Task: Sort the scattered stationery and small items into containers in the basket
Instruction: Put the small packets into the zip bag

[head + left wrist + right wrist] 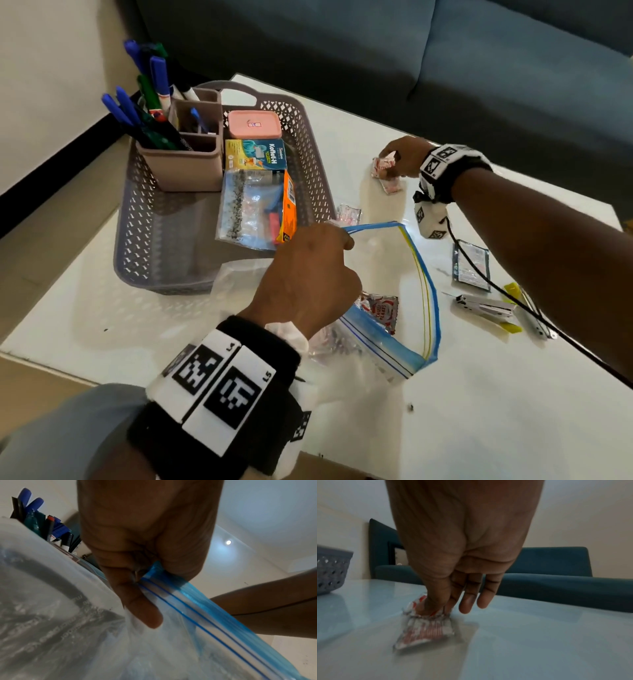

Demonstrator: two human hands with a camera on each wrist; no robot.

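My left hand (346, 236) pinches the blue zip rim of a clear zip bag (387, 346) and holds its mouth wide open over the table. In the left wrist view the thumb and fingers of my left hand (142, 577) are curled round that rim of the zip bag (205, 622). At the table's far side my right hand (387, 161) pinches a red-and-white sachet (382, 168) between thumb and forefinger (440, 601); the sachet (426, 630) touches the table. A second sachet (390, 185) lies just beside it. The grey basket (144, 240) stands at the left.
The basket holds a pen holder (185, 164), pink box (254, 125), medicine box (255, 154) and a filled zip bag (246, 209). More sachets (348, 214) (380, 308), a dark packet (471, 265) and a stapler (486, 305) lie on the table. A sofa (445, 51) stands behind.
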